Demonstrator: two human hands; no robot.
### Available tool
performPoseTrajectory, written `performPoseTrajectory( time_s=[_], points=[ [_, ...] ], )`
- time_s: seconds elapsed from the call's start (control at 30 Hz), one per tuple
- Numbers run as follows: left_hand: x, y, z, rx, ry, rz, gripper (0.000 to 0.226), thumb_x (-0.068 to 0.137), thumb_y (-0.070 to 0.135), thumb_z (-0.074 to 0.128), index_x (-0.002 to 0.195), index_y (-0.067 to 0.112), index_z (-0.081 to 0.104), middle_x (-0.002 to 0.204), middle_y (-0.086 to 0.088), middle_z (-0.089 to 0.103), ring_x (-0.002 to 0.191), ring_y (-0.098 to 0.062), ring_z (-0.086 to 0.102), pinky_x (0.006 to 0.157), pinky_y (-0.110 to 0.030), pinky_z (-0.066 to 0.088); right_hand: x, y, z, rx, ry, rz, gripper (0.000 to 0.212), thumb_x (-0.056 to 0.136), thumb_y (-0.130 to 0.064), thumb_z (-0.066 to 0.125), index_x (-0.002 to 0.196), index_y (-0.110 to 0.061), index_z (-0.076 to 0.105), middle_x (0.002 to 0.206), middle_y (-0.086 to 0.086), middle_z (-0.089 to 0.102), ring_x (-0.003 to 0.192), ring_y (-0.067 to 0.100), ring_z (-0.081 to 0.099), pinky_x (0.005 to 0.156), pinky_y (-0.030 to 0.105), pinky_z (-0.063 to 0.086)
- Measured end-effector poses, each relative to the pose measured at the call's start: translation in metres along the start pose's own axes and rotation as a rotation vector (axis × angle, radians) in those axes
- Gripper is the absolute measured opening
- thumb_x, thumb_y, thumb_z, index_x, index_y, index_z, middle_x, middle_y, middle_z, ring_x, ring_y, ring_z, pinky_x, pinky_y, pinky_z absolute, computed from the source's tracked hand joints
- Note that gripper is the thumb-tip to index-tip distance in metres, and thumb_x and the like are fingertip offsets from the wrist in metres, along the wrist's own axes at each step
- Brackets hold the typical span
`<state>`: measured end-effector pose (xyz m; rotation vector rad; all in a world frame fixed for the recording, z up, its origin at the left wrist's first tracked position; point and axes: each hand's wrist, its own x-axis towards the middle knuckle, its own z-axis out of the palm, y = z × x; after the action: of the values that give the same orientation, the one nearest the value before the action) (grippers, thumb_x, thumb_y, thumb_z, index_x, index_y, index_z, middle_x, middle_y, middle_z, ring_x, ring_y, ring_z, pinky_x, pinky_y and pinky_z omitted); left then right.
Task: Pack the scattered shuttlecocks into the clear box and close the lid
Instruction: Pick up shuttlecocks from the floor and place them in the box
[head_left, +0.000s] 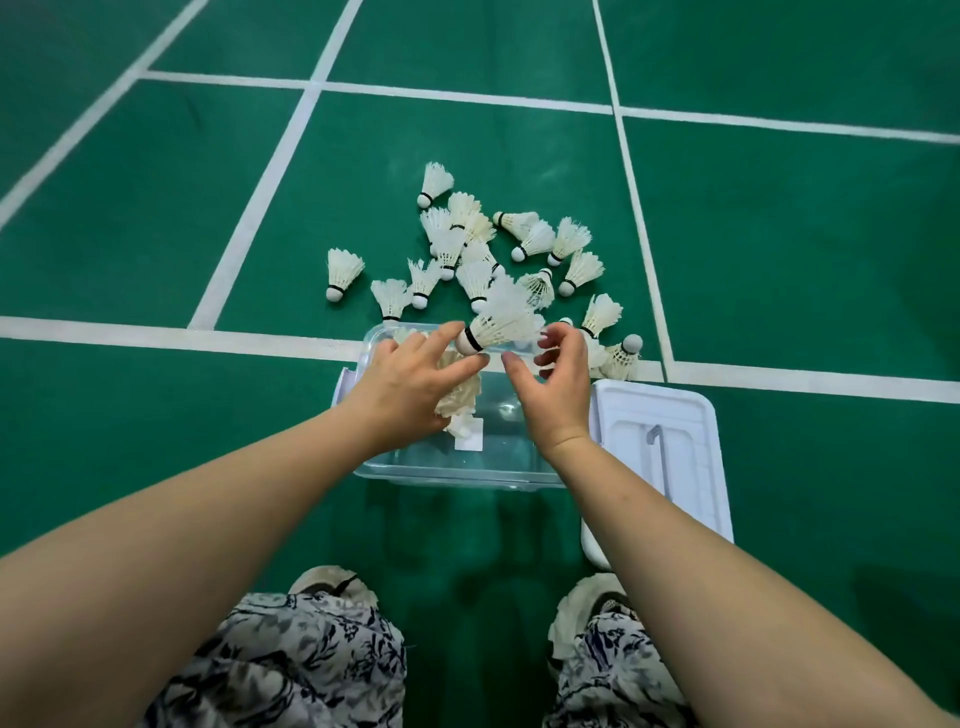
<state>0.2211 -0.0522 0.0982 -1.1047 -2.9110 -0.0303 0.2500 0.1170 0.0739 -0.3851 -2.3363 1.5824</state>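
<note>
Over the clear box (467, 467) on the floor (156, 208), the left hand (410, 389) pinches a shuttlecock (501, 325); the right hand (558, 384), grip wide, holds nothing.

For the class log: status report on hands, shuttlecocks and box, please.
Left hand pinching shuttlecock by its cork, right hand open beside it. Clear box partly filled, lid off, right. Pile on floor. Nothing blocking.

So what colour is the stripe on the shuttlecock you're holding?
Black, a thin band around the white cork of the held shuttlecock, seen in the head view.
</note>
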Motion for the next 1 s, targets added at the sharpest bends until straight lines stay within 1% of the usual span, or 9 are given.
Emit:
performPoseTrajectory(
  time_s=[0.17,0.23,0.3,0.4,0.43,0.5,0.67,0.83,1.0],
  points=[
    [0.005,0.012,0.002,0.009,0.037,0.052,0.093,0.035,0.031,0.085,0.119,0.028,0.045,0.128,-0.013,0.048,0.079,-0.032,0.063,0.059,-0.037,0.046,0.001,-0.002,-0.011,-0.046,0.071,-0.067,0.055,0.073,-0.037,0.073,0.117,-0.013,0.049,0.107,-0.005,0.041,0.09,0.011,0.044,0.078,0.007,0.036],
    [0.006,0.016,0.004,0.016,0.035,0.065,0.092,0.035,0.031,0.084,0.118,0.029,0.046,0.129,-0.009,0.041,0.077,-0.031,0.062,0.059,-0.035,0.046,0.004,0.002,-0.012,-0.087,0.076,-0.086,0.051,0.072,-0.039,0.07,0.115,-0.015,0.056,0.108,-0.005,0.041,0.099,0.013,0.045,0.087,0.014,0.038],
    [0.006,0.016,0.006,0.05,-0.006,0.05,0.089,0.033,0.032,0.085,0.116,0.029,0.052,0.127,-0.011,0.051,0.074,-0.03,0.062,0.057,-0.034,0.045,0.008,0.006,-0.011,-0.08,0.087,-0.051,0.038,0.074,-0.036,0.071,0.101,-0.009,0.065,0.105,-0.004,0.042,0.1,0.019,0.046,0.088,0.03,0.042],
    [0.004,0.011,0.008,0.088,-0.116,-0.026,0.082,0.051,0.031,0.082,0.126,0.029,0.051,0.136,-0.015,0.046,0.09,-0.033,0.059,0.067,-0.039,0.045,0.007,0.013,-0.011,-0.077,0.085,0.012,0.017,0.082,-0.024,0.07,0.073,-0.011,0.065,0.083,-0.008,0.047,0.092,0.019,0.041,0.077,0.025,0.031],
    [0.003,0.009,0.01,0.087,-0.139,-0.068,0.079,0.061,0.031,0.077,0.132,0.031,0.044,0.143,-0.015,0.037,0.1,-0.034,0.055,0.074,-0.041,0.043,0.006,0.016,-0.011,-0.099,0.07,0.041,0.026,0.084,-0.024,0.068,0.061,-0.02,0.056,0.073,-0.012,0.045,0.089,0.019,0.04,0.072,0.024,0.027],
    [0.001,0.002,0.011,0.081,-0.174,-0.134,0.075,0.073,0.032,0.068,0.139,0.034,0.032,0.15,-0.012,0.022,0.113,-0.033,0.045,0.085,-0.042,0.038,0.0,0.025,-0.011,-0.172,-0.018,0.104,0.042,0.086,-0.027,0.064,0.051,-0.026,0.042,0.063,-0.013,0.042,0.082,0.02,0.042,0.068,0.027,0.025],
    [-0.002,-0.009,0.013,0.09,-0.199,-0.174,0.076,0.078,0.036,0.063,0.142,0.036,0.021,0.152,-0.008,0.01,0.124,-0.028,0.034,0.095,-0.044,0.034,-0.01,0.035,0.0,-0.59,-0.305,0.045,0.041,0.092,-0.041,0.05,0.059,-0.017,0.054,0.07,0.001,0.054,0.073,0.021,0.046,0.07,0.032,0.033],
    [-0.001,-0.012,0.021,0.064,-0.212,-0.167,0.077,0.08,0.037,0.062,0.142,0.038,0.017,0.152,-0.007,0.007,0.129,-0.027,0.03,0.099,-0.044,0.031,-0.006,0.036,0.015,-0.658,-0.486,0.161,0.045,0.091,-0.04,0.051,0.053,-0.017,0.045,0.054,-0.002,0.045,0.067,0.025,0.05,0.047,0.028,0.028],
    [-0.004,-0.021,0.03,-0.011,-0.198,-0.171,0.077,0.078,0.037,0.065,0.142,0.037,0.023,0.151,-0.008,0.015,0.13,-0.029,0.031,0.098,-0.044,0.032,0.005,0.046,0.025,-0.703,-0.584,0.277,0.042,0.088,-0.036,0.057,0.054,-0.013,0.047,0.061,0.004,0.053,0.07,0.025,0.05,0.049,0.027,0.029]
  ],
)
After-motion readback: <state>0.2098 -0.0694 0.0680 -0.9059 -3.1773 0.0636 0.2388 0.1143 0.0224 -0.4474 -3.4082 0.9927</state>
